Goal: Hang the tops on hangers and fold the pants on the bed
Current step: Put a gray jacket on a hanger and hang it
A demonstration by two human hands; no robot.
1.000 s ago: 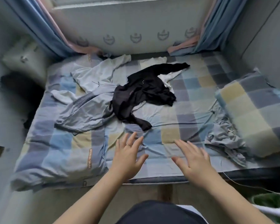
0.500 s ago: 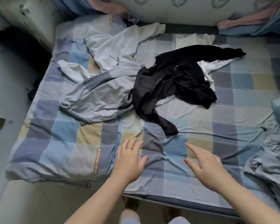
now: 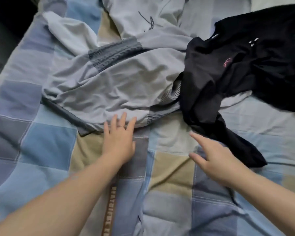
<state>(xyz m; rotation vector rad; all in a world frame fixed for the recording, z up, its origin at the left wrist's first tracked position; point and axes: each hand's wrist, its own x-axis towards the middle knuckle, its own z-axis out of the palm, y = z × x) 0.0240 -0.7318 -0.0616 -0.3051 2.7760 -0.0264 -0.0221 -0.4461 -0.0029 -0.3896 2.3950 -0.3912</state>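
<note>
A crumpled light grey garment with dark ribbed bands lies across the middle of the bed. A black top with a small pink mark lies to its right, one sleeve trailing toward me. A pale top with a dark scribble print lies behind them. My left hand is flat with spread fingers, its fingertips at the near hem of the grey garment. My right hand is open over the bedsheet, fingers pointing toward the black sleeve, just apart from it. No hangers are in view.
The bed is covered by a checked sheet in blue, grey and tan squares, with a brown lettered strip near me. A dark gap runs along the bed's left edge.
I have leaned in over the bed, so the clothes fill the view. Both hands moved forward: the left reached the grey garment's hem, the right came close to the black sleeve.
</note>
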